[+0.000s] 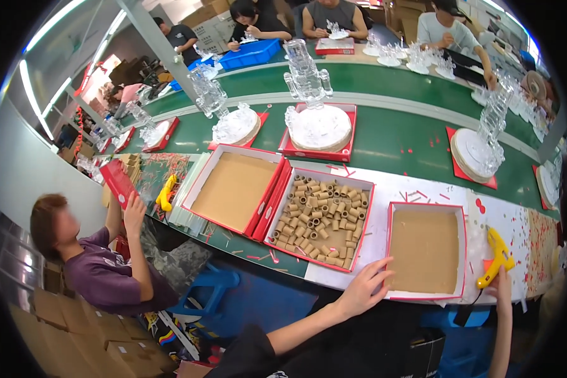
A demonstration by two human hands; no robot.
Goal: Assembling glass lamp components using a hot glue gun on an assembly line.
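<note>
My left hand [363,290] reaches to the left rim of a shallow red-and-white box lid or tray [425,252] with a bare brown bottom. Its fingers are apart, the tips over or against the rim. At the box's right lies a yellow glue gun [498,259] with a black cord. My right hand [503,288] is just below and beside the gun, close to the table's front edge. Its fingers are only partly visible, and whether they grip anything is unclear. Left of my left hand stands a red-rimmed box [273,241] full of short brown cardboard tubes [321,217].
Another open box [233,189] stands farther left. Clear figures on white round bases, one in a red box [319,135], line the green conveyor [397,129]. A co-worker [101,271] at left holds a red box [118,181] near a second glue gun [166,192]. Others sit across.
</note>
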